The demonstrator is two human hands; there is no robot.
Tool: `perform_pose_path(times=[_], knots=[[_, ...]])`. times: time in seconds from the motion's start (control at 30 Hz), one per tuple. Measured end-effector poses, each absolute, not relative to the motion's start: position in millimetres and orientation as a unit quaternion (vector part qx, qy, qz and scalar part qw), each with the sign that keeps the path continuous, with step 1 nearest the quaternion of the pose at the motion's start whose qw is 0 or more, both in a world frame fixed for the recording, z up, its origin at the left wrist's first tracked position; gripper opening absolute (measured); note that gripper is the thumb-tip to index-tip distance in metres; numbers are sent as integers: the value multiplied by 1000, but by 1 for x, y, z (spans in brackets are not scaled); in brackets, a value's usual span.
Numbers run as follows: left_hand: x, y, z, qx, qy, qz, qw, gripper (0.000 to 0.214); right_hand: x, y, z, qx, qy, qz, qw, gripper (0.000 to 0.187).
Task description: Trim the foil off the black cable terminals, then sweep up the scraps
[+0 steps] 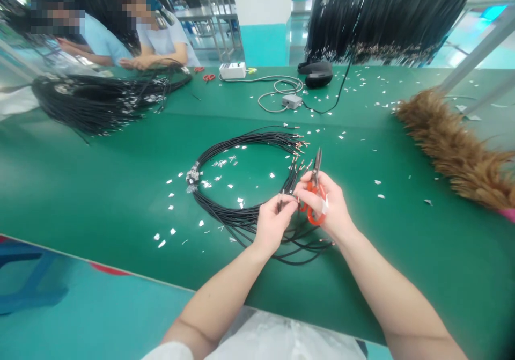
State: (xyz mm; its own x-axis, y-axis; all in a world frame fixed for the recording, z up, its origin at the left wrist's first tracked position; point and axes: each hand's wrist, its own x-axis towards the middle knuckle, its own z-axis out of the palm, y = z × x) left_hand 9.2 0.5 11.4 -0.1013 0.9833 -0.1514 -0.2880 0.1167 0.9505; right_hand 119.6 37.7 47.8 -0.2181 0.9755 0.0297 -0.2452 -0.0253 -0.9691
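Note:
My right hand (328, 204) is closed around red-handled scissors (316, 201), their dark blades pointing away from me. Its thumb and fingertips meet my left hand (276, 220), which pinches the end of a black cable (286, 192). This cable belongs to a looped bundle of black cables (229, 212) lying on the green table (132, 188). Clear wrapping and pale tags (193, 176) gather the bundle at its left bend. Copper-coloured bare ends (298, 145) fan out on its right side. What lies right between my fingertips is partly hidden.
White scraps dot the table. Another black cable bundle (100, 102) lies at left, near two seated people. Along the back are red scissors (208, 77), a white box (232, 70), a grey cord and a black device (317, 74). A brown feather duster (454, 151) lies at right; black cables hang behind.

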Motion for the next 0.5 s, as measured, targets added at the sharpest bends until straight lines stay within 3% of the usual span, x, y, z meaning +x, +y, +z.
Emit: perform_pose_path(times=[0.27,0.4,0.5], knots=[[2,2,15,419,472,525,571,19,124,38,42,-354,-476,639,489,29],[2,2,18,406,447,501,620,23,128,40,46,-365,-475,622,505,29],[2,2,21,374,418,494,664,25,133,42,49,-351,-506,635,466,28]])
